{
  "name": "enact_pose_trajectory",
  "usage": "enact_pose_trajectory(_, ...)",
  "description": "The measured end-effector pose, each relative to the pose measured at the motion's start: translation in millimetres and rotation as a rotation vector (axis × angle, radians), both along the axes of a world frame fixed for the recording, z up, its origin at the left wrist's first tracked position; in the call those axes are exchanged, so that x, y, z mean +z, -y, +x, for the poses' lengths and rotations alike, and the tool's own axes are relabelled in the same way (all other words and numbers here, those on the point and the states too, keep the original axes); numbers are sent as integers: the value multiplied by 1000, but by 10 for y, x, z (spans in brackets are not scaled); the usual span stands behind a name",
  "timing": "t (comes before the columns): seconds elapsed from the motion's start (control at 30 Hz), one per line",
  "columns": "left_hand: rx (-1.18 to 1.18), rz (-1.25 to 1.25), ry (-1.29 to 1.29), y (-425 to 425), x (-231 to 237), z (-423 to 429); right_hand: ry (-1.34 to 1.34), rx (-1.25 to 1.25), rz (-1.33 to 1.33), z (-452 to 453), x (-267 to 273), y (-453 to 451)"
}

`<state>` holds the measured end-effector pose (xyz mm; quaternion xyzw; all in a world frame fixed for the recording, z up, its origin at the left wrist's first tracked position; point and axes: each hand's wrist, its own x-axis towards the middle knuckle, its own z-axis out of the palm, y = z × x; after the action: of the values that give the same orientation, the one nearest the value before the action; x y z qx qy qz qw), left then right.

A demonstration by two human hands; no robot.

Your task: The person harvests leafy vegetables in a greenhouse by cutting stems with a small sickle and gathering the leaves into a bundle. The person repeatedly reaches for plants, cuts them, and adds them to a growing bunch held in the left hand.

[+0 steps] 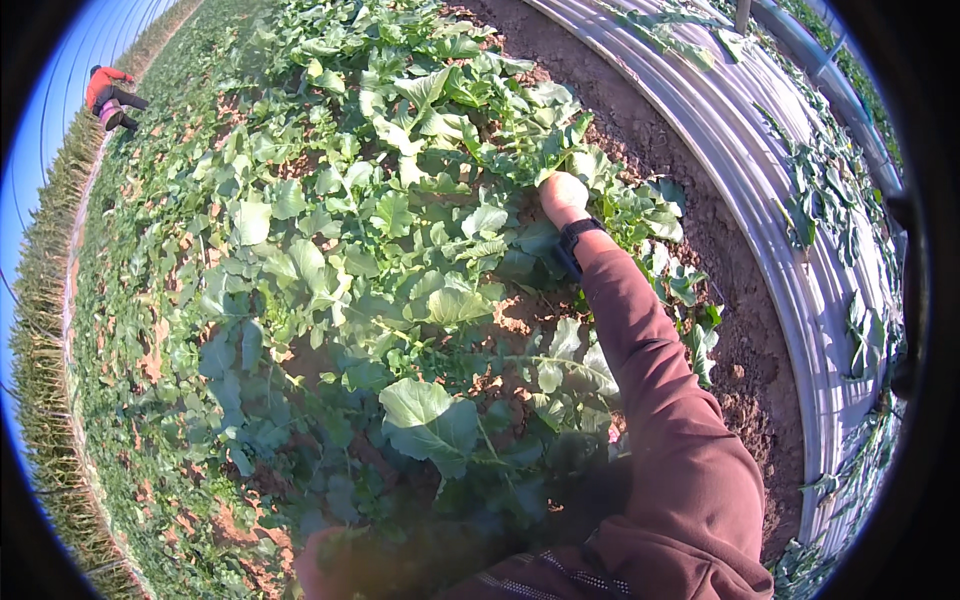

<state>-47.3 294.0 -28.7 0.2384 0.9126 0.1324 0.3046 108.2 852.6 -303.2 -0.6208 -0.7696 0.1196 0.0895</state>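
My right hand [564, 196] reaches out among broad green leaves of low leafy crop plants [486, 148]. Only its back shows; foliage hides the fingers, so whether they grip a stem is unclear. A dark watch [579, 234] sits on that wrist, below which a brown sleeve [660, 360] covers the arm. At the bottom edge, a blurred part of my left hand [319, 562] shows beside shaded leaves, its fingers not discernible. One large pale leaf [429, 424] spreads between the two hands, partly in shadow.
A strip of bare soil [697, 165] runs along the right, bordered by pale ribbed sheeting [795, 300] with cut-looking leaves [829, 195] lying on it. Far at the upper left, a person in red [105, 86] is by the field's edge near tall dry plants [49, 300].
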Motion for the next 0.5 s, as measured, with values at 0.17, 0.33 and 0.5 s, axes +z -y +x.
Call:
enact_pose_trajectory(0.17,0,88,-14,-61,74,80,192,190,-109,-10,62,4)
enact_pose_trajectory(0.33,-18,90,-21,-94,143,158,154,385,-350,87,294,146)
enact_pose_trajectory(0.5,60,95,42,63,135,172,-32,241,-26,155,607,493)
